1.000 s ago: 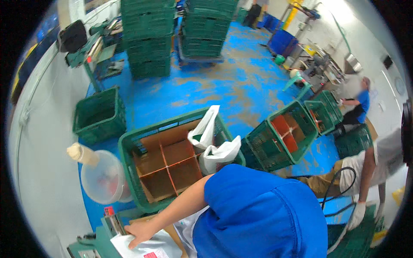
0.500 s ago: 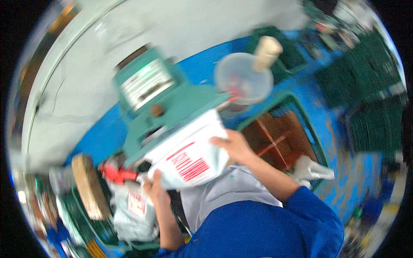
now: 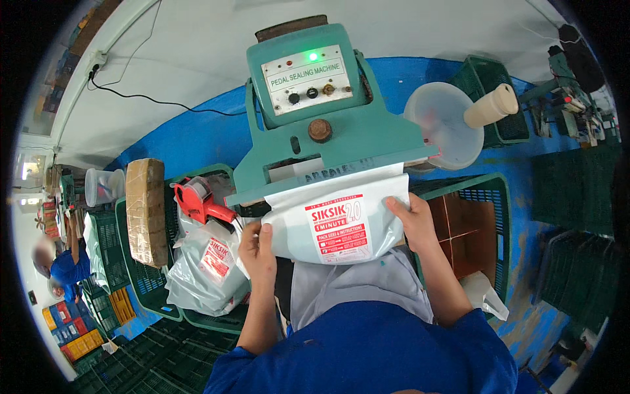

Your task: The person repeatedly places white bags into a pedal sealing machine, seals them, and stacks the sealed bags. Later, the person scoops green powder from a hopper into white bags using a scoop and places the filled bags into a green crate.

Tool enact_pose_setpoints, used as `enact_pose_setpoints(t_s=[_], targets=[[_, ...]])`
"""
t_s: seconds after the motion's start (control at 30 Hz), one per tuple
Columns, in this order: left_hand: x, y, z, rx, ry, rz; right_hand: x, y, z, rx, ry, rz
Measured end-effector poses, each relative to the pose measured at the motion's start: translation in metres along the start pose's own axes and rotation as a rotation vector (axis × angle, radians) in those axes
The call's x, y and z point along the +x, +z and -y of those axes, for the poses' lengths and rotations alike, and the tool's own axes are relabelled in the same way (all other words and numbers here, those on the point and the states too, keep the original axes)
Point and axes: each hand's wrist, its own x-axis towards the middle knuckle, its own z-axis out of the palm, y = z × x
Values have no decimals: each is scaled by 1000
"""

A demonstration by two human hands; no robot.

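My left hand (image 3: 257, 249) and my right hand (image 3: 413, 222) grip the two sides of a white plastic bag with red print (image 3: 282, 226), thumbs on its front. The bag's upper edge goes in under the jaw of a green sealing machine (image 3: 321, 148), where it is hidden. A green light glows on the machine's panel. Left of my left hand, a red tape dispenser (image 3: 200, 200) rests over another filled white bag (image 3: 203, 282) in a green crate (image 3: 146, 279).
A brown block-shaped package (image 3: 146, 213) stands in the left crate. At right, a green crate (image 3: 502, 230) holds a brown carton (image 3: 482, 253). Behind it are a translucent tub (image 3: 440, 105) and a cream cylinder (image 3: 492, 106). Another person (image 3: 69, 262) is at far left.
The view has turned and steadied, so the machine now appears more upright and central. Both hands still hold the bag, whose top edge is now level against the machine's jaw.
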Motion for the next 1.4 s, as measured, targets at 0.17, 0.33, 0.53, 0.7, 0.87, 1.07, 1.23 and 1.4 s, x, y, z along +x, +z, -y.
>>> enact_pose_setpoints(t_s=[0.17, 0.33, 0.53, 0.7, 0.87, 1.07, 1.23, 1.4], targets=[[-12, 7, -41, 176, 631, 45, -1, 1, 1, 26, 5, 12], [-38, 110, -82, 250, 915, 740, -9, 5, 3, 174, -29, -24], [-28, 156, -76, 767, 842, 654, -12, 7, 0, 18, -37, -116], [12, 60, -43, 1031, 443, 521, -10, 2, -3, 43, -38, -56], [30, 0, -18, 1011, 264, 146, -13, 2, -1, 31, -51, -38], [58, 21, -4, 304, 139, 30, -11, 1, -5, 28, -57, -52], [33, 3, -13, -270, -44, 196, -12, -4, -9, 64, -142, -4], [-17, -40, -16, -650, 207, 238, -27, 2, 0, 49, -208, -17]])
